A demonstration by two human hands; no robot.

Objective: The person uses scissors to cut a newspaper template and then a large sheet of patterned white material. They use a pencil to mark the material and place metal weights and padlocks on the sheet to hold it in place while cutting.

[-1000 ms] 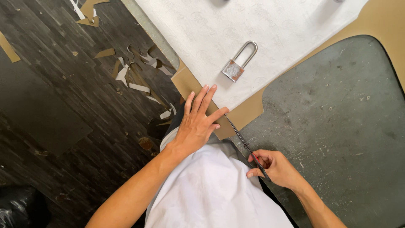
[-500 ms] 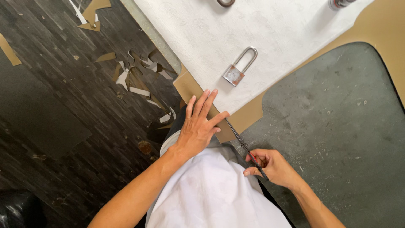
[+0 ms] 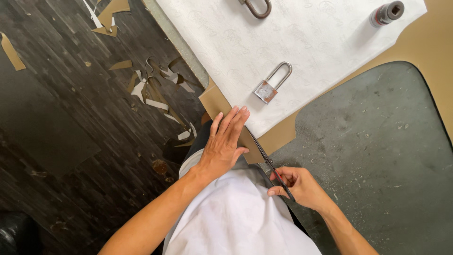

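On the grey worktable (image 3: 377, 156) lies brown sheet (image 3: 214, 101) under white patterned paper (image 3: 306, 38). Left hand (image 3: 224, 144) presses flat, fingers spread, on the sheet; right hand (image 3: 297, 186) grips scissors (image 3: 269, 163) cutting its edge.

The left hand (image 3: 224, 146) lies flat, fingers spread toward one o'clock, on the tan sheet (image 3: 278, 137) at the table (image 3: 368, 156) edge. The right hand (image 3: 295, 186), at four o'clock from it, grips scissors (image 3: 269, 163) whose blades run along the sheet's edge. A padlock (image 3: 271, 85) rests on the white paper (image 3: 302, 42) at twelve o'clock. Paper scraps (image 3: 155, 89) litter the floor (image 3: 61, 141).
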